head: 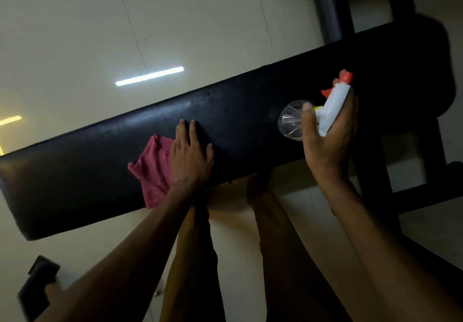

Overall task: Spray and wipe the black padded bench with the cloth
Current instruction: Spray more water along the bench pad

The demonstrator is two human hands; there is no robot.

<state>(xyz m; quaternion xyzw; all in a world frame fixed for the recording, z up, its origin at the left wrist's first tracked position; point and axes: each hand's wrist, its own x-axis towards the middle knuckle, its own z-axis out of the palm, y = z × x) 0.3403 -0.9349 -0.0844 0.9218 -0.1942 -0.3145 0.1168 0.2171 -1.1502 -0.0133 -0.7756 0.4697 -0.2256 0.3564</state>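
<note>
The left hand point(191, 155) lies flat on the bench point(250, 126), fingers together and stretched out, pressing the near edge of the red cloth point(152, 171). Most of the cloth trails out past the little-finger side of that hand, and a corner hangs over the near edge of the pad. That looks like the first risk: with only an edge of the cloth pinned, a wipe could leave the bare palm sliding on the vinyl while the cloth bunches or drops off the near edge.

The right hand point(328, 131) is wrapped round the neck of the spray bottle point(333, 111), thumb on the near side. Whether a finger sits on the red trigger cannot be told. The clear body points toward the camera and the red nozzle away from the wrist, toward the bench's far edge. Aimed so, mist would likely overshoot onto the floor point(75, 33).

A few droplets point(208, 98) bead beyond the left fingertips. The bench's long axis runs from lower left to upper right, across both forearms.
</note>
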